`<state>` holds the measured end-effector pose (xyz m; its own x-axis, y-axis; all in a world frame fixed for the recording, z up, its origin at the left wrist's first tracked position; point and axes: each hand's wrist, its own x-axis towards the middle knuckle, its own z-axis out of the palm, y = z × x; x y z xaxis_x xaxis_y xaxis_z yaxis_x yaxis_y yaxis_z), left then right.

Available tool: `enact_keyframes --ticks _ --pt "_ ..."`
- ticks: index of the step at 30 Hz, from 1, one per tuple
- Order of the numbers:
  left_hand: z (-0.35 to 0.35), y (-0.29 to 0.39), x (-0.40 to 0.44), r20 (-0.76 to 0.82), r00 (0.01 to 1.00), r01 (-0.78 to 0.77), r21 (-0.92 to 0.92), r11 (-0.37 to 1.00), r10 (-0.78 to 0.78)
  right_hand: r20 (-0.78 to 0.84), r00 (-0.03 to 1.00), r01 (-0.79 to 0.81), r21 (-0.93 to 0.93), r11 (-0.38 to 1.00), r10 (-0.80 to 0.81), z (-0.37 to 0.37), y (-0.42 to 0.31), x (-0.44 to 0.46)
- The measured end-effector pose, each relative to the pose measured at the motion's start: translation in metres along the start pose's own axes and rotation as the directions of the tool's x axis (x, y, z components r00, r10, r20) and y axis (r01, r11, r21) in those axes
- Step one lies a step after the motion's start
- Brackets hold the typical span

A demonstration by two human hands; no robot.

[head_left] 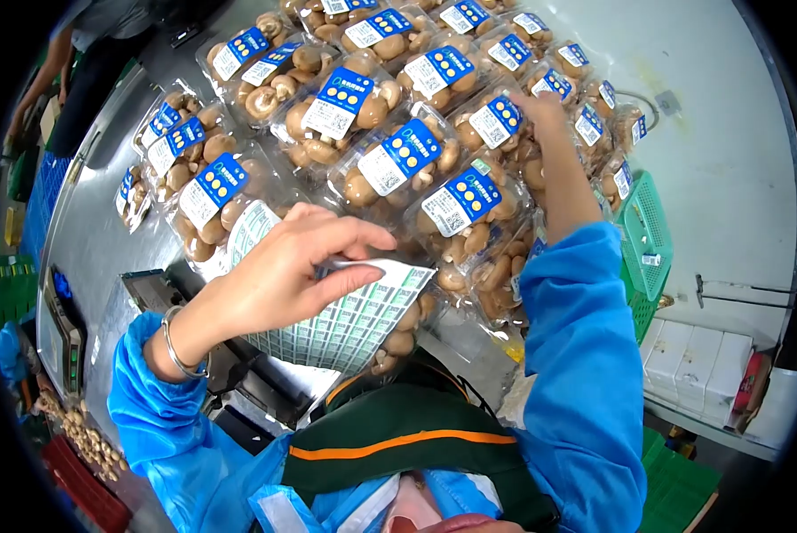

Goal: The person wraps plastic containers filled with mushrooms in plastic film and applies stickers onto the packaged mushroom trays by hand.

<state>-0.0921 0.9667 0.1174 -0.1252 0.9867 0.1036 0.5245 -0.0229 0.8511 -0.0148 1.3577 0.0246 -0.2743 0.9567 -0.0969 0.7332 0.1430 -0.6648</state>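
Note:
My left hand (283, 262) is closed on a sheet of stickers (349, 324), with thumb and forefinger pinching its upper edge. Rows of small green-and-white printed labels cover the sheet, which curls below the hand. Farther off, my right hand (545, 114) reaches over the clear packs of mushrooms. Its fingers rest, stretched out, at the edge of a mushroom pack (496, 122) with a blue-and-white label; the fingertips are small in view. Nearer me, another mushroom pack (462, 209) carries a small green sticker at the top of its label. Mushrooms also show behind the sheet's lower right edge.
Many labelled mushroom packs crowd the metal table (709, 115). A green plastic basket (649, 233) stands at the right, with white boxes (696, 369) below it. Dark equipment sits under my left forearm. At the far left, another person (96, 53) stands beyond the table edge.

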Motion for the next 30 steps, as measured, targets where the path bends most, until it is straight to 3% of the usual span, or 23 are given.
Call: enact_keyframes --ticks 2,3,4,5,6,8,10,13,15,19,22,25,28,30 --pt "-0.001 0.000 -0.001 -0.007 1.000 0.014 0.002 1.000 -0.014 -0.356 0.882 0.239 -0.227 0.944 -0.309 -0.008 -0.008 -0.017" --pt "0.000 -0.002 -0.002 -0.021 1.000 -0.015 0.017 1.000 0.015 -0.091 0.928 0.361 -0.009 0.932 -0.361 -0.016 -0.011 -0.033" --pt "0.001 -0.005 -0.001 -0.039 0.998 -0.039 0.030 0.999 0.040 0.171 0.879 0.402 0.232 0.886 -0.444 -0.028 -0.017 -0.057" --pt "0.004 -0.008 0.000 -0.060 0.996 -0.058 0.016 0.998 0.059 0.386 0.738 0.403 0.407 0.820 -0.554 -0.041 -0.031 -0.095" --pt "0.005 -0.011 0.003 -0.048 0.998 -0.051 -0.064 0.997 0.048 0.570 0.539 0.301 0.557 0.774 -0.620 -0.055 -0.045 -0.133" --pt "0.005 -0.012 0.005 0.000 0.998 0.057 -0.063 0.996 -0.057 0.632 0.188 0.453 0.624 0.637 -0.752 -0.067 -0.059 -0.204" --pt "0.006 -0.014 0.005 -0.021 1.000 0.003 -0.003 1.000 -0.003 0.674 0.186 0.717 0.405 0.568 -0.715 -0.070 -0.063 -0.233" --pt "0.011 -0.013 0.004 -0.021 0.998 -0.057 -0.007 0.998 0.057 0.596 0.096 0.893 0.302 0.334 -0.797 -0.072 -0.057 -0.242" --pt "0.013 -0.012 0.002 0.019 1.000 0.019 -0.055 0.998 -0.018 0.462 -0.002 0.957 0.260 0.133 -0.887 -0.070 -0.047 -0.248" --pt "0.013 -0.004 -0.005 0.082 0.987 0.144 -0.082 0.986 -0.137 0.355 -0.049 0.980 0.197 0.023 -0.933 -0.066 -0.029 -0.261" --pt "0.008 0.003 -0.009 0.156 0.960 0.253 -0.132 0.959 -0.232 0.347 -0.053 0.973 0.228 0.029 -0.936 -0.061 -0.027 -0.264" --pt "0.005 -0.008 -0.017 0.149 0.932 0.352 -0.139 0.926 -0.332 0.446 0.118 0.893 0.343 0.291 -0.887 -0.060 -0.030 -0.271" --pt "0.000 -0.014 -0.025 0.081 0.923 0.384 -0.094 0.918 -0.377 0.318 0.606 0.552 0.492 0.673 -0.730 -0.046 -0.030 -0.250" --pt "0.000 -0.012 -0.029 0.062 0.933 0.359 -0.088 0.929 -0.355 0.386 0.806 0.083 0.678 0.731 -0.450 -0.012 -0.031 -0.197"
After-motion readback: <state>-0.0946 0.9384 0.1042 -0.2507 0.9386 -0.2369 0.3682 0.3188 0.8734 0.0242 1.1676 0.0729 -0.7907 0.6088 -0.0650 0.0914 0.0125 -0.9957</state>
